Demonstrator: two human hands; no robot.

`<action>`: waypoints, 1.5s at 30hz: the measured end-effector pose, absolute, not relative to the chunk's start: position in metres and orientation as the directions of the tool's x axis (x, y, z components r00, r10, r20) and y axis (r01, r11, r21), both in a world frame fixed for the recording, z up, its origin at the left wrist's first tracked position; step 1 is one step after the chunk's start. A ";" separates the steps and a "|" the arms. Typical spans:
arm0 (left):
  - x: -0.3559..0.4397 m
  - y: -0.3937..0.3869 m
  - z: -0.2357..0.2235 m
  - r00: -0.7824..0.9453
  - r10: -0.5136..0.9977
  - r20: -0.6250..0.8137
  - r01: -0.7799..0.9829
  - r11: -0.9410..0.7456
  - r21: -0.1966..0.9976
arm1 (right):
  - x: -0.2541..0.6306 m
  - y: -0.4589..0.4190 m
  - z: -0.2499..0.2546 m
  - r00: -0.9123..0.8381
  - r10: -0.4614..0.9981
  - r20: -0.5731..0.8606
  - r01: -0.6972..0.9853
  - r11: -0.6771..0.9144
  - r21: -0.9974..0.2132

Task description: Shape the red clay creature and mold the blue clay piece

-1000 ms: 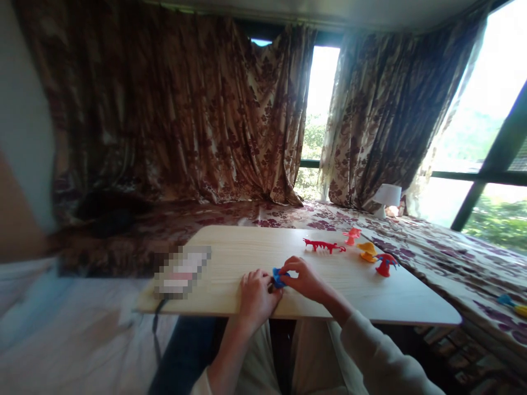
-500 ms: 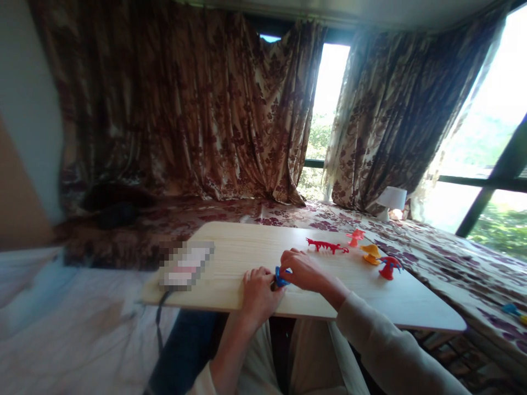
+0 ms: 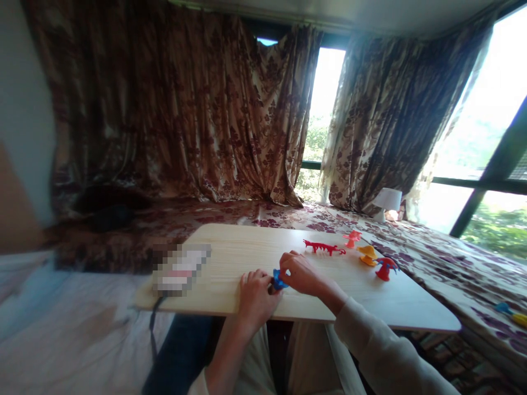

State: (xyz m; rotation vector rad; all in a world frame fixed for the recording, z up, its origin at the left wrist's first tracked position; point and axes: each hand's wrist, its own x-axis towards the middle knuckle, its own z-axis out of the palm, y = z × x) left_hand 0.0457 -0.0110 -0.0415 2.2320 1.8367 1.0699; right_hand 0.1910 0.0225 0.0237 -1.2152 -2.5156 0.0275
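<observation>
Both my hands meet over a small blue plastic toy piece point(image 3: 279, 279) near the front edge of a light wooden table point(image 3: 230, 258). My left hand point(image 3: 256, 296) is curled closed against the piece from the left. My right hand point(image 3: 300, 272) pinches it from the right, fingers bent round it. Most of the piece is hidden between my fingers. Farther right on the table lie a long red spiky piece point(image 3: 324, 247), a small orange-red piece point(image 3: 352, 237), a yellow piece point(image 3: 368, 254) and a red and blue figure point(image 3: 385, 267).
A blurred-out flat object point(image 3: 181, 269) with a dark cord lies at the table's left end. Patterned cloth point(image 3: 432, 247) covers the ledge behind, with a small white lamp point(image 3: 387, 201) on it and heavy curtains point(image 3: 185, 109) before the windows. Blue and yellow pieces point(image 3: 510, 312) lie far right.
My hands stay together on the blue piece, with only small finger shifts. The view swayed slightly.
</observation>
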 end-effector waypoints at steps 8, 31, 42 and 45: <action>0.047 -0.012 -0.041 0.037 0.887 0.461 0.816 -0.293 0.498 | 0.194 0.026 0.023 -0.540 0.757 0.368 0.715 0.643 -0.273; 0.035 -0.004 -0.050 -0.038 0.886 0.461 0.623 -0.340 0.705 | 0.195 0.007 -0.042 -0.300 0.563 0.770 0.493 0.783 -0.380; 0.036 -0.004 -0.050 0.014 0.876 0.483 0.691 -0.357 0.628 | 0.195 0.012 -0.041 -0.261 0.609 0.749 0.455 0.762 -0.461; 0.038 -0.007 -0.046 0.016 0.871 0.491 0.728 -0.347 0.592 | 0.195 0.012 -0.041 -0.261 0.615 0.744 0.449 0.759 -0.470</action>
